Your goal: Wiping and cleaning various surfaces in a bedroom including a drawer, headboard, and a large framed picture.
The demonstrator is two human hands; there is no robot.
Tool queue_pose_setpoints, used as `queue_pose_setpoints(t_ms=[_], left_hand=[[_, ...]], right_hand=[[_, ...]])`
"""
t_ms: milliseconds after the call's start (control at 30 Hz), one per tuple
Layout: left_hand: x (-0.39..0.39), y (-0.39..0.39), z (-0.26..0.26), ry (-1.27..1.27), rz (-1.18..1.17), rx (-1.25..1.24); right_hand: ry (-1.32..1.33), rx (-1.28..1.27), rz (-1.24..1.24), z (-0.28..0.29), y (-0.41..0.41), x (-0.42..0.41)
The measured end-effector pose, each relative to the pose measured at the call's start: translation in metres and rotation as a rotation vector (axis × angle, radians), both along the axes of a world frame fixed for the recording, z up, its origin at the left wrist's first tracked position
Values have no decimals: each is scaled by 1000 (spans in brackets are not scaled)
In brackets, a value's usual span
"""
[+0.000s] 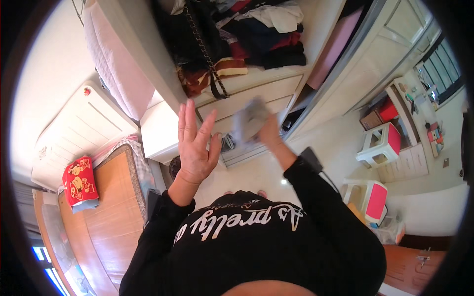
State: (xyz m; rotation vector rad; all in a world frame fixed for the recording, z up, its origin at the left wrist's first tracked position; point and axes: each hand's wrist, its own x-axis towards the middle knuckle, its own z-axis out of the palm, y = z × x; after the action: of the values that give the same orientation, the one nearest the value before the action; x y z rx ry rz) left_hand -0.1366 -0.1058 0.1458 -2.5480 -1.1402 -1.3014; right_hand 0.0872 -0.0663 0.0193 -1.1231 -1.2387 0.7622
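My left hand (196,148) is raised with its fingers apart and nothing in it, in front of the wardrobe's lower drawers (248,92). My right hand (269,131) grips a grey cloth (250,118), blurred by motion, before the same drawers. Above the drawers, an open wardrobe shelf holds a pile of folded and loose clothes (259,37), dark, red and white. A chain strap (203,40) hangs over the shelf's edge at the left of the pile.
A bed with a tan mat (114,177) and a red patterned cloth (79,181) lies at the left. A white cabinet (159,129) stands beside the wardrobe. Two stools with pink tops (394,138) are at the right, near a desk. A sliding door (389,33) borders the wardrobe.
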Motion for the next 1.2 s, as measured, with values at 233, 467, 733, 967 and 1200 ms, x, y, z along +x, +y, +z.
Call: queue_pose_setpoints(t_ms=[233,467,733,967,1200], left_hand=[[17,7,-7,-15,49,-18],[10,8,-14,0,55,-54],[-62,-11,-48,-194,-312,-359],[-175,-3,-98,-395,-61,-864],[-168,12,-116,-425,-342,-985]], right_hand=[[-632,27,-607,45,98,187],[-999,236,-519,24,117,28],[-935,-32,-653,41,109,118],[-1044,-34,-567,31,103,62],[-1269,339,-175,23,108,9]])
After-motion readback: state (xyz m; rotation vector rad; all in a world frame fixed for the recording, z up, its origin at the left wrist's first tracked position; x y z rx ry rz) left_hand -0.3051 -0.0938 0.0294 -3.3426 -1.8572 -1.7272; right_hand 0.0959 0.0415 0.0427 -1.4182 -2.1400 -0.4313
